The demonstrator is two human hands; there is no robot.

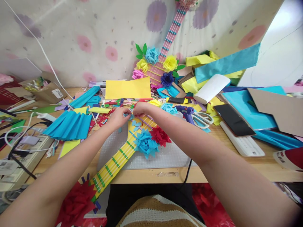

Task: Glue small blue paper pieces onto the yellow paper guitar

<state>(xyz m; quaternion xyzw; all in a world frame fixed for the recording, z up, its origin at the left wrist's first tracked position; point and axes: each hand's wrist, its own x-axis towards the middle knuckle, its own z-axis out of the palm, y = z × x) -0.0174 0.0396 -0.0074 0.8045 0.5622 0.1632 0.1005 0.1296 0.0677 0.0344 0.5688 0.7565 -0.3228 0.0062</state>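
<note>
A yellow paper guitar [115, 160] lies slanted across the table edge, with green strips along its neck. My left hand [118, 117] is closed in a pinch over the guitar's body, with a small light-blue paper piece [128, 117] at its fingertips. Right beside it, my right hand [141, 109] has its fingers curled together; whatever is between them is hidden. Several blue paper pieces [135, 124] lie on the body under my hands. A large blue paper flower [146, 143] and a red one [161, 136] sit where body meets neck. Another red flower [77, 201] covers the head end.
A glue gun [186, 113] and scissors [202, 120] lie right of my hands. Beyond them are a phone [234, 119] and a white power bank-like block [243, 142]. A pink paper guitar [169, 39] leans on the back wall. Blue pleated paper [69, 124] and cables lie left.
</note>
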